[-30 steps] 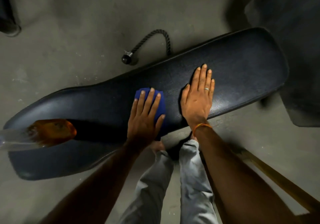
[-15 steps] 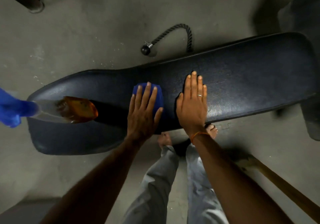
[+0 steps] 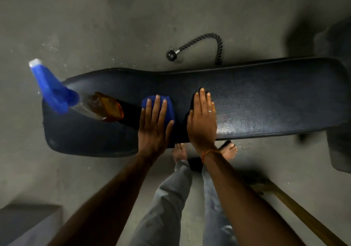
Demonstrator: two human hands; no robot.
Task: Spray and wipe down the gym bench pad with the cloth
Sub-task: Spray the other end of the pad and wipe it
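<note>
Compared with a second ago, our left hand [image 3: 154, 126], flat and spread on the blue cloth [image 3: 167, 106], has slid the cloth leftward along the bench pad [image 3: 266, 97], suggesting mid-wipe; our right hand [image 3: 202, 120] lies spread beside it, bracing on the pad. The spray bottle [image 3: 76, 97] stands on the pad just left of the cloth and would block further strokes. A rope handle [image 3: 207, 45] lies on the floor [image 3: 114, 17] beyond.

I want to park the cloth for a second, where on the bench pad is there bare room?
Free: the wide stretch of bench pad beyond the right hand. Crowded: the spray bottle stands close by the left hand, which presses the cloth.
</note>
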